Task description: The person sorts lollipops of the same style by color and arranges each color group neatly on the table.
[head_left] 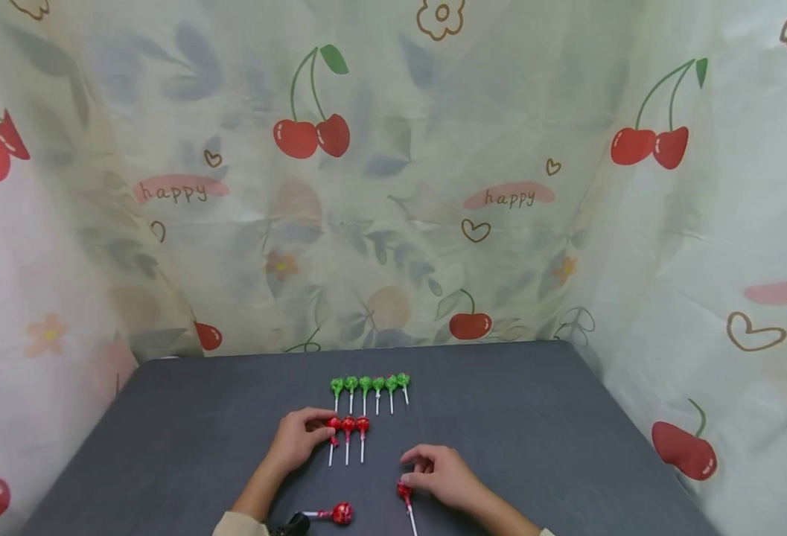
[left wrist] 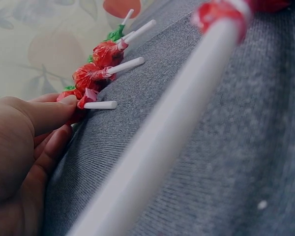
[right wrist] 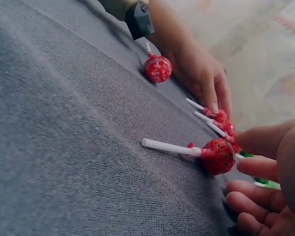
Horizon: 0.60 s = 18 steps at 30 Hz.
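At the left end of a short row of red lollipops, my left hand (head_left: 297, 441) pinches the head of one red lollipop (head_left: 333, 423) between thumb and fingers. Its white stick (left wrist: 101, 105) points toward me. Two more red lollipops, a middle one (head_left: 348, 424) and a right one (head_left: 362, 424), lie beside it. To the front right, my right hand (head_left: 448, 475) is over a separate red lollipop (right wrist: 218, 156), the thumb tip right at its wrapped head. The index finger reaches out beyond that head, apart from the thumb.
Behind the red row lies a row of several green lollipops (head_left: 365, 384), sticks toward me. Another red lollipop (head_left: 342, 514) lies sideways near my left wrist, which wears a black device (head_left: 294, 525). Patterned curtains (head_left: 393, 186) surround the dark grey cloth-covered table (head_left: 527, 417).
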Each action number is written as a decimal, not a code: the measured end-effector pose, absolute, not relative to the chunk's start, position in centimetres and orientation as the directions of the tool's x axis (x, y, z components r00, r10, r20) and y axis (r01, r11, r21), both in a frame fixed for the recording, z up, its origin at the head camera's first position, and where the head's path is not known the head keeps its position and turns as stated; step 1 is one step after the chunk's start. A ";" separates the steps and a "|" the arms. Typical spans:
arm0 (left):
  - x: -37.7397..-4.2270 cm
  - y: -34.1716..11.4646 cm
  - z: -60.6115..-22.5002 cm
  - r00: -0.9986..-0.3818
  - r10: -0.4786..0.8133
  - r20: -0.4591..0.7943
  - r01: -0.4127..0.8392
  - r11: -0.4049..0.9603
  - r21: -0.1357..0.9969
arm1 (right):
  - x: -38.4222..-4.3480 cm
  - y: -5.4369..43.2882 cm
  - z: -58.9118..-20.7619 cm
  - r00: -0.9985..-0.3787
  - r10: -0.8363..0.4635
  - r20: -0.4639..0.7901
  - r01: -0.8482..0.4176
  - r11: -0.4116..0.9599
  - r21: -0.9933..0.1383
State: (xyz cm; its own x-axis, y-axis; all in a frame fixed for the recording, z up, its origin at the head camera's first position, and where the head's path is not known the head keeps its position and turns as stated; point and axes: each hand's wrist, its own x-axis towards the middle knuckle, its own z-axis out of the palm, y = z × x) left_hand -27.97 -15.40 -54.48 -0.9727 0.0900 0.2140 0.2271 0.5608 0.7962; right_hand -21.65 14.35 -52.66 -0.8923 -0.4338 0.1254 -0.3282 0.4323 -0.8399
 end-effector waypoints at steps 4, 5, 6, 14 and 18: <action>-27.9 -15.4 -54.6 -0.972 0.085 0.220 0.230 0.550 0.803 | -21.1 14.5 -52.4 -0.867 -0.486 0.114 -0.348 0.425 -0.836; -27.9 -15.4 -54.6 -0.972 0.085 0.221 0.231 0.548 0.804 | -21.0 14.5 -52.4 -0.859 -0.499 0.111 -0.354 0.423 -0.834; -27.9 -15.4 -54.6 -0.972 0.085 0.220 0.230 0.548 0.804 | -20.9 14.5 -52.3 -0.852 -0.513 0.109 -0.360 0.422 -0.832; -27.9 -15.4 -54.6 -0.976 0.084 0.202 0.214 0.552 0.806 | -20.9 14.3 -52.4 -0.830 -0.551 0.090 -0.385 0.448 -0.807; -27.8 -15.4 -54.5 -0.976 0.079 0.201 0.211 0.545 0.811 | -21.0 14.2 -52.4 -0.834 -0.545 0.091 -0.389 0.463 -0.797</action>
State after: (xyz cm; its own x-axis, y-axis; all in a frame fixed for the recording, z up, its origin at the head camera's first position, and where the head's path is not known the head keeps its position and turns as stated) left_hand -27.83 -15.36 -54.52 -0.9765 0.0787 0.2007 0.2107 0.5452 0.8114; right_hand -21.03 14.23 -52.37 -0.8337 -0.5447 0.0907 -0.3890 0.4629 -0.7965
